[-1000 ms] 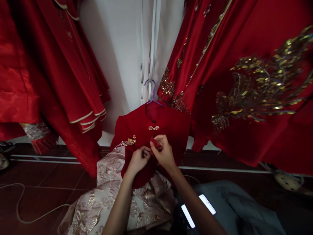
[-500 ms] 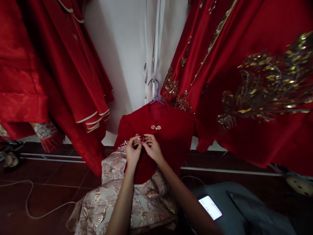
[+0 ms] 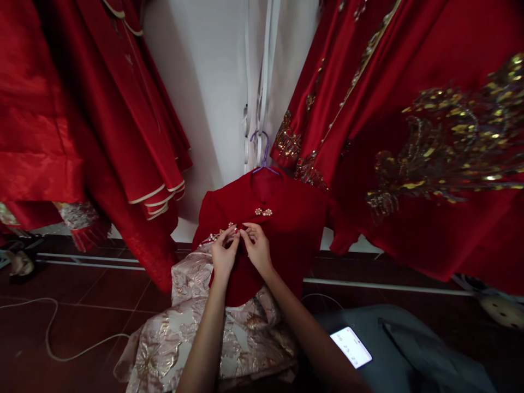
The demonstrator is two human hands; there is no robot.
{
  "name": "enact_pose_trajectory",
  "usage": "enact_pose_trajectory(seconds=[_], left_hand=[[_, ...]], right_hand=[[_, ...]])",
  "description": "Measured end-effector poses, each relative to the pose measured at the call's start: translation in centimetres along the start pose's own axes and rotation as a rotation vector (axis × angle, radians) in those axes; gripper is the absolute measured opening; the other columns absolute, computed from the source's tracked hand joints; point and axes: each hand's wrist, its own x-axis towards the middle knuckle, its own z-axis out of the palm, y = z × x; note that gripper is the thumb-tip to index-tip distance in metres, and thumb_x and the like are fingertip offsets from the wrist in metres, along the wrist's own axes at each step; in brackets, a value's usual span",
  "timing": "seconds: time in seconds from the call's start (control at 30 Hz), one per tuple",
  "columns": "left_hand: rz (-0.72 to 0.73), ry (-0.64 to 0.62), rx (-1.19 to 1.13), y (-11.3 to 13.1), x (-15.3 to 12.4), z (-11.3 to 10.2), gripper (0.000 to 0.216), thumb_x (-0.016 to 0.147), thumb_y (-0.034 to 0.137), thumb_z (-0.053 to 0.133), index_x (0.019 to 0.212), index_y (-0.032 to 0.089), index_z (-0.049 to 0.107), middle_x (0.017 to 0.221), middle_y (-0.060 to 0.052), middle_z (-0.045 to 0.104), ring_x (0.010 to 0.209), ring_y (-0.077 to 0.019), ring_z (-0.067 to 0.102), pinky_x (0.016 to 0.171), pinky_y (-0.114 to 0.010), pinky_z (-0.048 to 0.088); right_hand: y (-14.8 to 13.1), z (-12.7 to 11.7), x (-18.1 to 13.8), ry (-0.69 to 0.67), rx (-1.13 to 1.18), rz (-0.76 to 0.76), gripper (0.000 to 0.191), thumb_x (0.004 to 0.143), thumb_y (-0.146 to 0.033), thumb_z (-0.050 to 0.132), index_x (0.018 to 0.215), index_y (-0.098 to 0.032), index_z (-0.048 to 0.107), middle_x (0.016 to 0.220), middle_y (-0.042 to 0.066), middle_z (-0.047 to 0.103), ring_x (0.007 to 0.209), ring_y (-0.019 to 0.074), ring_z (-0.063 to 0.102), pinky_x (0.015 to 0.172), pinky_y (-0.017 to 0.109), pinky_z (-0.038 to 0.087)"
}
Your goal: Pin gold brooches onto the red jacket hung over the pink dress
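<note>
A short-sleeved red top (image 3: 295,234) hangs on a purple hanger (image 3: 266,150) in front of me. A pair of gold and pearl flower ornaments (image 3: 263,212) sits below its neckline. Lower on the front, my left hand (image 3: 223,255) is closed in a pinch, with a tiny red and pale spot showing at its fingertips. My right hand (image 3: 257,251), a ring on one finger, pinches close beside it against the cloth. What the fingertips hold is too small to make out. Pearl beads (image 3: 230,225) show just beyond the left fingers.
Pale brocade fabric (image 3: 164,338) with metallic flowers lies under my forearms. Red garments (image 3: 135,142) hang at left, and a gold-sequined red garment (image 3: 442,153) hangs at right. A lit phone (image 3: 351,347) rests on grey cloth (image 3: 409,333). A pale cable (image 3: 51,333) crosses the tiled floor.
The fingertips have shifted slightly, and the shiny red bit between them shows less now. The view has moved a little. Both hands stay at the same part of the top.
</note>
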Motion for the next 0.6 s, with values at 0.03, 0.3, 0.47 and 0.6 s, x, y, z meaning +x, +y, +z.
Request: enact_pose_trajectory(seconds=[0.03, 0.3, 0.47, 0.6], left_hand=[[0.002, 0.002, 0.005, -0.1, 0.0, 0.0, 0.038, 0.072, 0.032, 0.065, 0.106, 0.014, 0.064, 0.106, -0.011, 0.067, 0.09, -0.0195, 0.066, 0.084, -0.034, 0.053], [-0.013, 0.036, 0.018, -0.2, 0.1, -0.3, 0.036, 0.072, 0.034, 0.065, 0.101, 0.014, 0.066, 0.1, -0.01, 0.069, 0.087, -0.0189, 0.067, 0.084, -0.033, 0.053], [-0.004, 0.027, 0.054, -0.2, 0.1, -0.2, 0.034, 0.072, 0.033, 0.065, 0.101, 0.015, 0.067, 0.099, -0.009, 0.069, 0.086, -0.0192, 0.067, 0.083, -0.034, 0.054], [0.011, 0.029, 0.093, -0.1, 0.1, -0.2, 0.034, 0.074, 0.031, 0.064, 0.104, 0.015, 0.066, 0.099, -0.009, 0.07, 0.085, -0.0192, 0.067, 0.084, -0.035, 0.053]], right_hand=[[-0.3, 0.0, 0.0, 0.006, -0.018, -0.012, 0.028, 0.083, -0.033, 0.052, 0.106, -0.018, 0.056, 0.09, 0.007, 0.061, 0.079, 0.0161, 0.059, 0.074, 0.031, 0.052], [-0.5, 0.1, -0.4, 0.024, -0.045, -0.063, 0.028, 0.083, -0.032, 0.052, 0.108, -0.02, 0.055, 0.099, 0.009, 0.058, 0.085, 0.0172, 0.059, 0.079, 0.034, 0.052], [0.3, 0.3, 0.0, -0.02, 0.072, 0.011, 0.03, 0.079, -0.032, 0.057, 0.105, -0.019, 0.051, 0.089, 0.006, 0.06, 0.081, 0.0166, 0.06, 0.074, 0.032, 0.053], [-0.6, 0.2, -0.1, 0.01, -0.056, -0.059, 0.023, 0.081, -0.028, 0.054, 0.103, -0.019, 0.054, 0.091, 0.007, 0.06, 0.081, 0.0169, 0.059, 0.077, 0.034, 0.051]])
